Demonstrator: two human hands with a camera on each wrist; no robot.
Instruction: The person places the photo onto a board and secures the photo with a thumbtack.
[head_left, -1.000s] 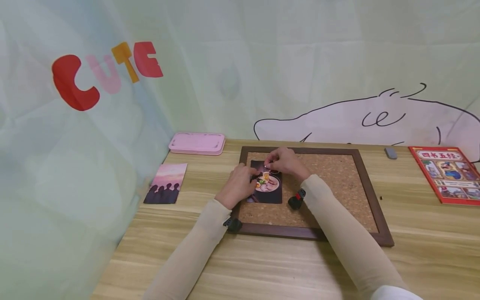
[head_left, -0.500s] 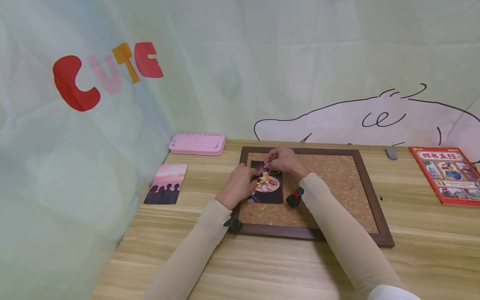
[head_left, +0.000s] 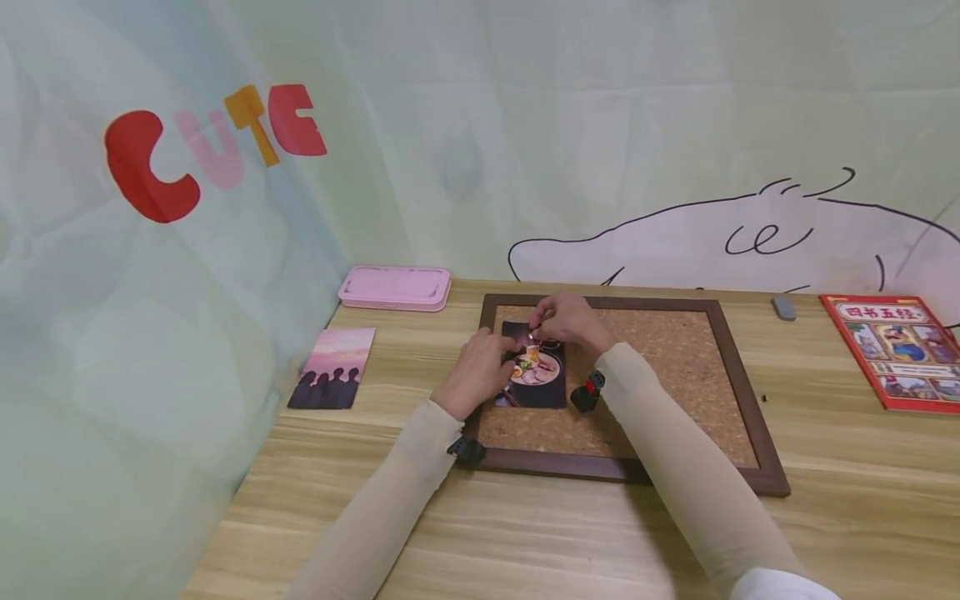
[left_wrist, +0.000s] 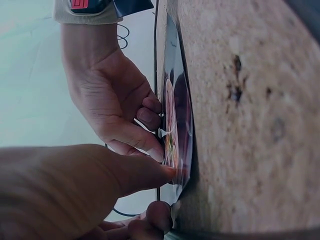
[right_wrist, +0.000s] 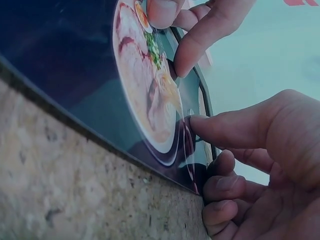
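a dark photo card [head_left: 534,375] lies flat on the cork board [head_left: 675,375], in the board's left part near its far edge. the card shows a bowl of noodles with pale meat slices, egg and green bits on a near-black ground, and its surface is glossy, catching light in the right wrist view [right_wrist: 145,95].

nearest the viewer, 2 arms in beige sleeves reach in over the wooden table [head_left: 525,533] and cross the board's dark brown frame [head_left: 757,433]. the left hand [head_left: 474,375] rests on the card's left side, its fingers [right_wrist: 192,42] straight and pressed tip-down on the picture, holding the card against the cork. the right hand [head_left: 570,323] sits at the card's far edge with thumb and forefinger pinched close together on something small; the head view shows a tiny glint there, but what it is cannot be told. its forefinger [right_wrist: 225,127] touches the card's upper edge and the other fingers are curled beneath. both hands cover part of the card's top and left.

left of the board, well apart, a pink-and-purple sunset card [head_left: 333,367] with dark silhouettes lies on the table. farther back sits a flat pink case [head_left: 395,287]. to the far right are a small grey eraser [head_left: 782,307] and a red picture book [head_left: 896,350]. behind everything hangs a pale curtain [head_left: 450,125] with the letters "cute".
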